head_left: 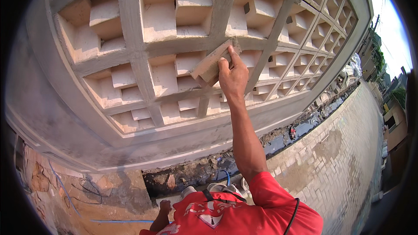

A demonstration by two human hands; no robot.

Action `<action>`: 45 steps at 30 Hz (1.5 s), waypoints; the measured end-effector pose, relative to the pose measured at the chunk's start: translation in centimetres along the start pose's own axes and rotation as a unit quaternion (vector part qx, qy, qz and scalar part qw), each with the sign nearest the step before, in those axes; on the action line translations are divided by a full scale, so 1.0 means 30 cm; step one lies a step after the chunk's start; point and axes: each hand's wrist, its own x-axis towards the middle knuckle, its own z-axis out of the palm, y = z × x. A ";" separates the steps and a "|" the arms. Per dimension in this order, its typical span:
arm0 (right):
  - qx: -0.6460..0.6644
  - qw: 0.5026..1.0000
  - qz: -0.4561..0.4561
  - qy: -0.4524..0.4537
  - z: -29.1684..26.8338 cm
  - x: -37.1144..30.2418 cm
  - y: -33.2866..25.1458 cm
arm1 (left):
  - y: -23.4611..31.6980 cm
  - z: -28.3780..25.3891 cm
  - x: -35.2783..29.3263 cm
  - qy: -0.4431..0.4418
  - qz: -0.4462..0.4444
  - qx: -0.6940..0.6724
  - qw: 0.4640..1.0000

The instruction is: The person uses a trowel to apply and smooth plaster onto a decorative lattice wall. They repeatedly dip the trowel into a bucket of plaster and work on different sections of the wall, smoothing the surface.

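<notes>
My right hand [234, 75] is raised to a pale latticed block wall [159, 17], with its arm stretched up from the red sleeve. It is closed on a tan, flat-edged rectangular block [214, 61], its index finger lying along the top. The block looks like a sponge, though its material is unclear, and grey mortar marks its upper end. It slants against a joint [174, 45] of damp grey mortar between the openings. Low beside my body hangs my left hand [164, 206], away from the wall. It is small and shadowed, so its fingers cannot be made out.
Below the wall runs a rough trench [191, 176] with rubble and dark sheeting [278, 142]. Brick paving [331, 161] stretches off to the right. Blue hose [117, 221] and dark cable [89, 189] lie on the dirt at lower left. Hollow recesses [196, 13] fill the lattice.
</notes>
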 end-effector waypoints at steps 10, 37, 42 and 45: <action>-0.164 0.983 -0.078 0.015 -0.428 0.112 0.187 | 0.186 0.046 -0.013 0.062 -0.119 -0.199 0.971; 0.126 0.897 0.135 -0.401 -0.774 -0.543 1.122 | -0.127 0.659 -0.478 0.043 0.124 0.277 0.952; 0.356 0.704 0.533 -0.305 -1.202 -0.922 1.413 | 0.087 0.911 -0.593 0.066 -0.244 -0.064 0.965; 0.280 0.668 0.652 -0.224 -1.352 -1.119 1.535 | 0.119 0.963 -0.597 0.095 -0.185 -0.082 0.975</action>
